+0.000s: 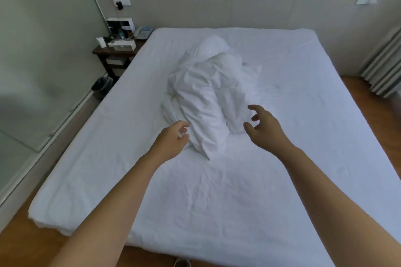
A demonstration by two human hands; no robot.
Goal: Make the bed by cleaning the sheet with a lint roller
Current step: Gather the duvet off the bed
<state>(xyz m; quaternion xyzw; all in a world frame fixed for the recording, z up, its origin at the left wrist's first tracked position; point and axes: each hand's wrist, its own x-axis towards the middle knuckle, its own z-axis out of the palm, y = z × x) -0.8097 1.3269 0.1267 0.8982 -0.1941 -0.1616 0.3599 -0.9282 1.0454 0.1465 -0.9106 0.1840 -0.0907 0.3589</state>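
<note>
A wrinkled white sheet [217,197] covers the whole bed. A crumpled white duvet [206,97] lies heaped in the middle, with a pillow [211,44] behind it. Both my arms stretch out over the bed. My left hand [171,142] hovers at the heap's near left edge with its fingers loosely curled, and I see nothing gripped in it. My right hand [263,128] is at the heap's near right side, fingers spread and slightly bent, holding nothing. No lint roller is in view.
A dark nightstand [115,54] with a phone, boxes and a cup stands at the bed's far left corner, a black bin [102,86] beside it. A glass wall runs along the left, curtains [384,69] hang at the right, and wooden floor surrounds the bed.
</note>
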